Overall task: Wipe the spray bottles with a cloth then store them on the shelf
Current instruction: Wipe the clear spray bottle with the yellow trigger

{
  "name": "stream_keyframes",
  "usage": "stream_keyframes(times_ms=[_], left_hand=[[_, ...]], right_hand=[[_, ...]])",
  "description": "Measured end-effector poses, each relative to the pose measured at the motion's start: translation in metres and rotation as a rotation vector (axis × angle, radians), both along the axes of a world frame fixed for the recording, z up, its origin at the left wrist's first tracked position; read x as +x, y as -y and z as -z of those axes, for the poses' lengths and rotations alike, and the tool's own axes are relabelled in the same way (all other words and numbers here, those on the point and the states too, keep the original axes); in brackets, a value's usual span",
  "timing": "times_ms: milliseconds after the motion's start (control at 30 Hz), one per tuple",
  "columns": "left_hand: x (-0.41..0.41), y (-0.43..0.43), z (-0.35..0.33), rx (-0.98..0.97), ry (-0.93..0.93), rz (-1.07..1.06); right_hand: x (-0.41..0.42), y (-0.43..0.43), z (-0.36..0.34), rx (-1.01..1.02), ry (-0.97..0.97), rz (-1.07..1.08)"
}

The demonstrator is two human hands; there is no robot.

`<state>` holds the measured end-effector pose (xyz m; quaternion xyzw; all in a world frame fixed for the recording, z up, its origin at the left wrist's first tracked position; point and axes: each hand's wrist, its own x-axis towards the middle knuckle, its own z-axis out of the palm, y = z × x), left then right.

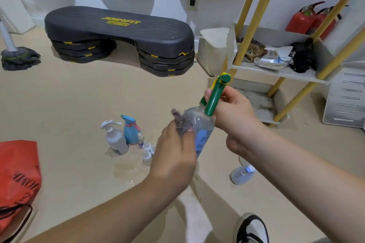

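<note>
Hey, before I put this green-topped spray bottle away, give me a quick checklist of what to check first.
1. Right hand grips the spray bottle by its green head: ok.
2. Left hand presses the cloth against the bottle: ok.
3. Bottle wiped all round: cannot tell.
4. Room on the shelf: middle tier crowded with rags and packets, bottom tier shows bare board: ok.
5. Remaining floor bottles upright: grey bottle and blue bottle stand, pale bottle lies on its side: not ok.

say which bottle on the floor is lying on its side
The pale blue bottle by the right forearm; the grey bottle and teal bottle stand upright.
</note>
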<state>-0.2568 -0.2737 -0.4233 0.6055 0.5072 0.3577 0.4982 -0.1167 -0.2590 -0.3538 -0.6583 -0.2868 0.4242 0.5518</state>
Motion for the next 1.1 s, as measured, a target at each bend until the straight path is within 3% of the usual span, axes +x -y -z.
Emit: stream_keyframes(times_ms=[100,167,233,300,400,467,600,667,733,800,867,933,1000,1100], left_hand=[[-0.006,0.000,-0.018,0.377,-0.143,0.113],[-0.012,-0.011,-0.026,0.493,-0.179,0.169],[-0.016,-0.025,-0.030,0.275,-0.052,0.150],[-0.020,-0.038,-0.023,-0.094,0.081,0.101],[-0.023,-0.045,-0.016,-0.546,0.140,0.085],[-0.019,-0.038,-0.020,-0.523,0.134,0.064],[-0.007,-0.006,-0.037,0.052,0.073,0.112],[-0.011,-0.008,-0.040,0.202,-0.034,0.154],[-0.016,-0.027,-0.038,0.087,-0.006,0.093],[-0.022,-0.046,-0.038,-0.222,0.163,0.034],[-0.027,-0.054,-0.033,-0.530,0.328,0.101],[-0.030,-0.049,-0.028,-0.663,0.398,0.144],[-0.027,-0.043,-0.026,-0.678,0.428,0.121],[-0.017,-0.029,-0.040,-0.417,0.265,0.041]], right_hand=[[-0.008,0.004,0.000,0.001,-0.001,-0.070],[-0.013,0.006,0.001,0.002,0.023,-0.120],[-0.017,0.007,0.001,0.007,0.065,-0.135],[-0.016,0.007,0.000,0.025,0.092,-0.107],[-0.010,0.005,-0.002,0.030,0.044,-0.072],[-0.004,0.004,-0.001,0.017,0.012,-0.075],[-0.003,0.004,0.003,0.004,-0.017,-0.135],[-0.007,0.005,0.004,0.021,-0.010,-0.178],[-0.010,0.006,0.001,0.046,0.000,-0.216],[-0.010,0.008,-0.004,0.088,0.027,-0.273],[-0.008,0.009,-0.010,0.128,0.054,-0.335],[-0.004,0.010,-0.014,0.125,0.042,-0.358],[0.001,0.010,-0.015,0.096,0.028,-0.358],[0.005,0.007,-0.010,0.059,0.023,-0.301]])
